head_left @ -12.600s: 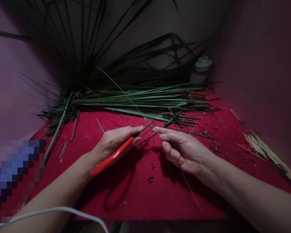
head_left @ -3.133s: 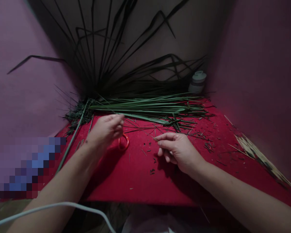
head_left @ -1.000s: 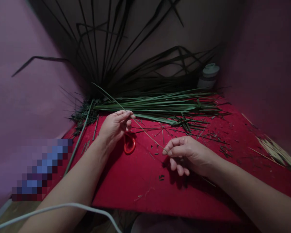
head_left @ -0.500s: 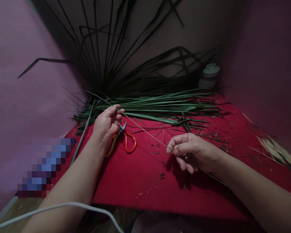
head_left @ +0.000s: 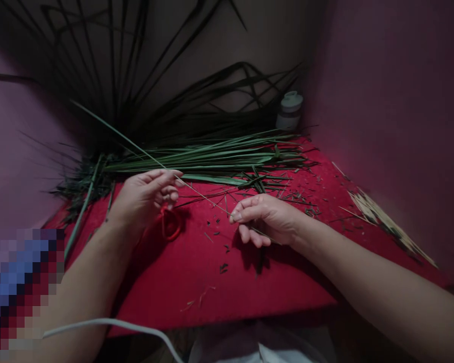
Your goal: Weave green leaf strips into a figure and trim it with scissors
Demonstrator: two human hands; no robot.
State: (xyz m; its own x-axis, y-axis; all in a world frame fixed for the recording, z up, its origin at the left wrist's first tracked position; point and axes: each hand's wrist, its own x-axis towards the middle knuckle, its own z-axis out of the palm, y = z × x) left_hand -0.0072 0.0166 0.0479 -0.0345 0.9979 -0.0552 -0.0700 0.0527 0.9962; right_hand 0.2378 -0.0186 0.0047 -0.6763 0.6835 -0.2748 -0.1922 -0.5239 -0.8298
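Observation:
A long thin green leaf strip (head_left: pixel 136 147) slants from upper left down to my two hands over a red cloth (head_left: pixel 219 287). My left hand (head_left: pixel 146 196) pinches the strip with thumb and fingertips near its middle. My right hand (head_left: pixel 263 218) pinches its lower end, the other fingers curled. Red-handled scissors (head_left: pixel 170 224) lie on the cloth just under my left hand, only one handle loop showing.
A bundle of long green leaves (head_left: pixel 212 159) lies across the back of the cloth, with dark fronds rising behind. A white jar (head_left: pixel 289 111) stands at the back right. Pale stripped sticks (head_left: pixel 386 222) are heaped at right. Leaf scraps litter the cloth. A white cable (head_left: pixel 113 325) crosses the bottom.
The view has shifted, so everything sits further left. My left hand now covers most of the scissors. Both hands keep their pinch on the strip, whose far end rises higher.

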